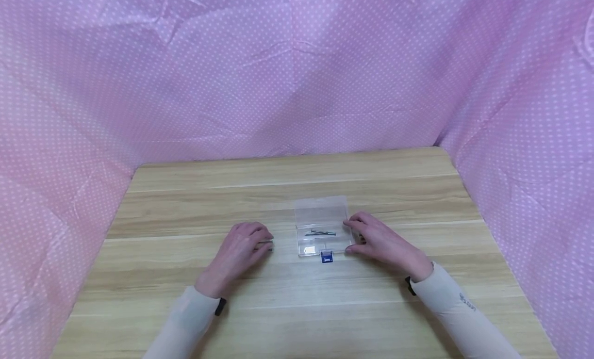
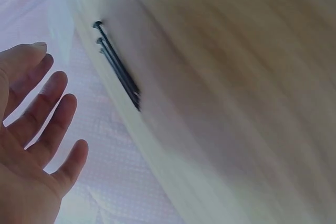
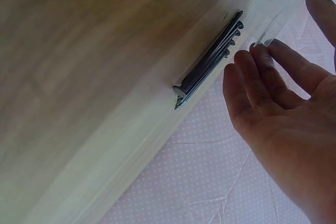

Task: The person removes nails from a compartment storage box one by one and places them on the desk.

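clear plastic makes up the box [image 1: 300, 244], which lies with its lid [image 1: 321, 210] folded back on the wooden table [image 1: 278, 317], between my hands; a few nails [image 1: 320, 233] lie inside, a blue clasp [image 1: 327, 257] in front. my right hand [image 1: 382, 240] rests loosely bent fingertips on its right edge, beside another bunch of nails [image 3: 210, 59]. my left hand [image 1: 238, 245], apart from the box, spreads relaxed fingers near three nails [image 2: 118, 69]

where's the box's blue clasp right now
In the head view, the blue clasp sits on the near edge of the clear box, left of the right hand.
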`<state>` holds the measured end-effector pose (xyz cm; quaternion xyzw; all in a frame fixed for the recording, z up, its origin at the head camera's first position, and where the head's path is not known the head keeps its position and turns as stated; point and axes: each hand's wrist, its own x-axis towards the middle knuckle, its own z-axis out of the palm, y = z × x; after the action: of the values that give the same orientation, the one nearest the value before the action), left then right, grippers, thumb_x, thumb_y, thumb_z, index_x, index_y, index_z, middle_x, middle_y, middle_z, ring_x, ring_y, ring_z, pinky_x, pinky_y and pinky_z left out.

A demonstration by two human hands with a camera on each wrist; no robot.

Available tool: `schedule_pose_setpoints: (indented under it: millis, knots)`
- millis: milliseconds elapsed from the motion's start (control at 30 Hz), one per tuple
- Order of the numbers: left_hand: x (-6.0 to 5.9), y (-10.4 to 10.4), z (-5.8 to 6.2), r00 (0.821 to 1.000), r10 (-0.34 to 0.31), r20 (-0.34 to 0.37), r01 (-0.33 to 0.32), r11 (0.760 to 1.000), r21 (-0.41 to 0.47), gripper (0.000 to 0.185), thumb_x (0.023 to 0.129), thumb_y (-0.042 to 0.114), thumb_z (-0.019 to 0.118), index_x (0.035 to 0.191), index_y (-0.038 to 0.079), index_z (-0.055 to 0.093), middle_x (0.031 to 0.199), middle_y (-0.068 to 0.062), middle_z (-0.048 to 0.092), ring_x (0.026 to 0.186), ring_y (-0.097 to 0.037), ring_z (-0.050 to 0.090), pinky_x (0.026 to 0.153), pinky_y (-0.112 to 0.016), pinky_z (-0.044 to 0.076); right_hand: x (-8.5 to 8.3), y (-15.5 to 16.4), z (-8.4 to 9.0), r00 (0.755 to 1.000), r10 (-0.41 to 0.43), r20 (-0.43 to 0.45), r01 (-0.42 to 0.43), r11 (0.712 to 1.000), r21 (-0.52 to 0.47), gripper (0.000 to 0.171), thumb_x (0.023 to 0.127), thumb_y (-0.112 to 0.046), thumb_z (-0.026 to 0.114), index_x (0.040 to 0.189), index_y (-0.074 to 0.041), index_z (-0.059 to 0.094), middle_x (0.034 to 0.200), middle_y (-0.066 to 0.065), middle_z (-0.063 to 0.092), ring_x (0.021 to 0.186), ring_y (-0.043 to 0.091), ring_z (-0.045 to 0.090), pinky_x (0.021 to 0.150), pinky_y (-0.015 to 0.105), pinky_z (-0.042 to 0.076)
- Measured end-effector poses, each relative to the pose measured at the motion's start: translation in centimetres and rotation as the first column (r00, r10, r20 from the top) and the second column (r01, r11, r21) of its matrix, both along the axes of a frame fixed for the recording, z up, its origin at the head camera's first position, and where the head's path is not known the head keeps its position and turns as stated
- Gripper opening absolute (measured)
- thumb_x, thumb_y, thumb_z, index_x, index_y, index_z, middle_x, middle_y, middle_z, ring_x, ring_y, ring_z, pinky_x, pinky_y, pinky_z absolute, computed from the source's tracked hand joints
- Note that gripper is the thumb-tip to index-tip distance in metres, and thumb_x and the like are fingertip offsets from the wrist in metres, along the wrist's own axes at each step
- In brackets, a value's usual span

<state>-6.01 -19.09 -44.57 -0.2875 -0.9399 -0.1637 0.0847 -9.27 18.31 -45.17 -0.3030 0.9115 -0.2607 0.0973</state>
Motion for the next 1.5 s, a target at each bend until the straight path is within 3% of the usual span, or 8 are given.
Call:
schedule_pose_setpoints:
  millis: [433,867,1500]
  knots:
    - [-1.0,3.5,0.8,0.997,-0.071,-0.033,0.073,0.993,0.089,0.016,0.09,0.014,0.081,0.105,0.012,0.078,0.121,-0.007,0.069,0.119,-0.028,0.062,0.108,-0.051,0.046,0.0,0.0,0.0,1.0,-0.008,0.014,0.008,1.0,-0.001,0.065,0.087,-0.032,0.085,0.138,0.002,0.062,0.13,0.009,0.058,0.108,0.02,0.056,0.094,0.043,0.053]
    - [-2.1,7.0,0.4,0.996,-0.09,-0.016,0.091,0.987,0.134,0.014,0.092,0.018,0.08,0.105,0.015,0.079,0.128,-0.005,0.068,0.126,-0.027,0.058,0.111,-0.051,0.043,0.0,0.1,-0.1,1.0,-0.007,0.02,0.007,1.0,-0.016,0.067,0.087,-0.033,0.085,0.139,0.001,0.061,0.13,0.008,0.058,0.109,0.019,0.056,0.095,0.043,0.053]
    - [-4.5,10.3,-0.8,0.986,-0.146,0.086,0.145,0.989,0.015,0.011,0.095,0.026,0.077,0.104,0.022,0.083,0.134,0.0,0.066,0.131,-0.024,0.054,0.117,-0.046,0.037,0.0,0.2,-0.3,1.0,0.001,-0.007,-0.001,1.0,-0.015,0.064,0.088,-0.032,0.085,0.138,0.001,0.062,0.128,0.007,0.058,0.106,0.017,0.056,0.092,0.041,0.054]
